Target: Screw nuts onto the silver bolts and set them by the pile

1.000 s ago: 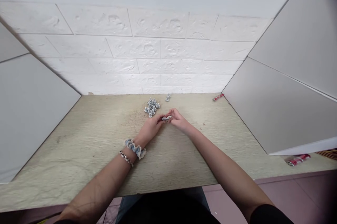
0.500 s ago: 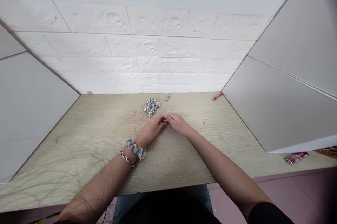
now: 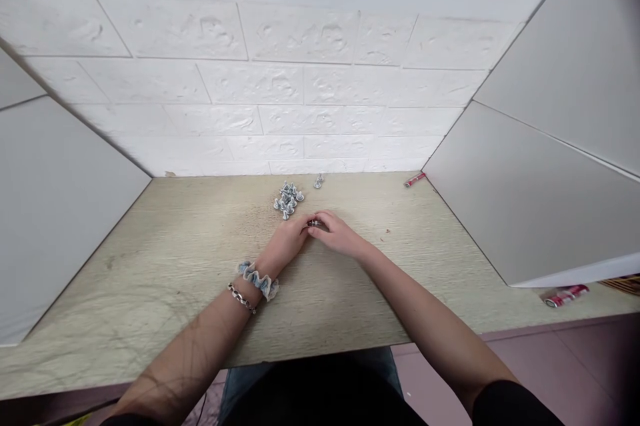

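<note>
In the head view, a small metal bolt is between the fingertips of my two hands, just above the table. My left hand, with a scrunchie and a chain bracelet on its wrist, pinches it from the left. The fingers of my right hand close around its right end, thumb nearer me and forefinger beyond. Much of the bolt is hidden by the fingers. Just beyond my left hand lies a pile of silver bolts with washer-like flanges. A pair of similar bolts stands apart, near the wall.
The pale wooden table ends at a white brick-pattern wall. Grey panels rise at both sides. One red can-like cylinder lies in the back right corner, another red cylinder at the right edge beside a wicker basket.
My right hand's thumb and forefinger have shifted around the bolt and spread slightly, showing more of it. My left hand keeps its pinch. The camera view has tilted slightly.
</note>
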Available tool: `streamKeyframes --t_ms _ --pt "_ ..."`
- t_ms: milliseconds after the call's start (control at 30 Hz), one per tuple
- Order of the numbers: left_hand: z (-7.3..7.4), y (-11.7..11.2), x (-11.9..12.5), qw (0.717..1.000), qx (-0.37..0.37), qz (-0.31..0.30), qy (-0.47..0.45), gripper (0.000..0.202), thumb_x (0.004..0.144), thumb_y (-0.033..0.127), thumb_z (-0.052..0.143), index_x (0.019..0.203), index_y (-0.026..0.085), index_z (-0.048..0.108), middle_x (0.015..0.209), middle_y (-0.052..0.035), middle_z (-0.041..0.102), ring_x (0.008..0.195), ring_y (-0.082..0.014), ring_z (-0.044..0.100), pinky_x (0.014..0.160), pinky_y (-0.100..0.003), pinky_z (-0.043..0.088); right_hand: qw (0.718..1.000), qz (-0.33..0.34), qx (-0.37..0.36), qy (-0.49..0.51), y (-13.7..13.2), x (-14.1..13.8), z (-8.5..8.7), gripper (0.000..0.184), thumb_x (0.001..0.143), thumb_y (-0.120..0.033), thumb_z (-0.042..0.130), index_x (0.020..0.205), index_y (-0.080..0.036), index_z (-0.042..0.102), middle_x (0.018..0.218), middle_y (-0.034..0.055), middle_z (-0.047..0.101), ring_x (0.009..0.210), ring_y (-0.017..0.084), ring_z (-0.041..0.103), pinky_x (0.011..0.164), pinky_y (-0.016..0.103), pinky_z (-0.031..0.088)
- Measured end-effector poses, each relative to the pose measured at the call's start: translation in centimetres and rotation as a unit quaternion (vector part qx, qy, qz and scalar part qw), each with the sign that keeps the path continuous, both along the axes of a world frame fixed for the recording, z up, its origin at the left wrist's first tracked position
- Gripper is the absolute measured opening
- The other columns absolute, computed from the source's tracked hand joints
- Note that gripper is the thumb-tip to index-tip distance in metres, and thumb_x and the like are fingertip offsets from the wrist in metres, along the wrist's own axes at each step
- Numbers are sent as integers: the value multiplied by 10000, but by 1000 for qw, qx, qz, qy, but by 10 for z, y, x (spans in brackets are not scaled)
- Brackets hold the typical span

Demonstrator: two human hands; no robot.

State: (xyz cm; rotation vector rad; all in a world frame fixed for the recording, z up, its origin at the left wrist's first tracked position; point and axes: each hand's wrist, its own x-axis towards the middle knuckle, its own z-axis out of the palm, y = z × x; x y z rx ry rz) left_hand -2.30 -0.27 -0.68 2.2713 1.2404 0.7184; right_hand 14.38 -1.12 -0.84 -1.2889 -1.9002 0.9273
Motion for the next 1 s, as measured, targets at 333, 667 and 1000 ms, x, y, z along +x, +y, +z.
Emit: streamKeyframes --t_ms 333,667,1000 --pt "4 -2 -4 999 24 -3 48 354 900 145 446 1203 191 624 1107 -82 720 961 -196 685 862 -315 526 999 36 22 -2 -5 3 13 313 878 -393 547 1069 -191 692 1180 88 669 1127 238 585 1005 393 417" --pt "10 -2 2 997 -16 35 60 272 882 189 552 1131 184 663 1014 -78 741 914 -216 689 857 -311 510 987 -119 111 4 -6 9 16 395 905 -415 419 630 -192 593 718 57 621 755 184 573 766 332 449" --pt "11 -4 0 998 -13 33 47 407 891 133 466 1253 221 630 1085 -62 734 900 -204 694 821 -288 518 988 -28 82 -130 -9 -6 -1 573 886 -543 484 1291 -150 582 1538 143 346 1423 347 257 1140 513 203"
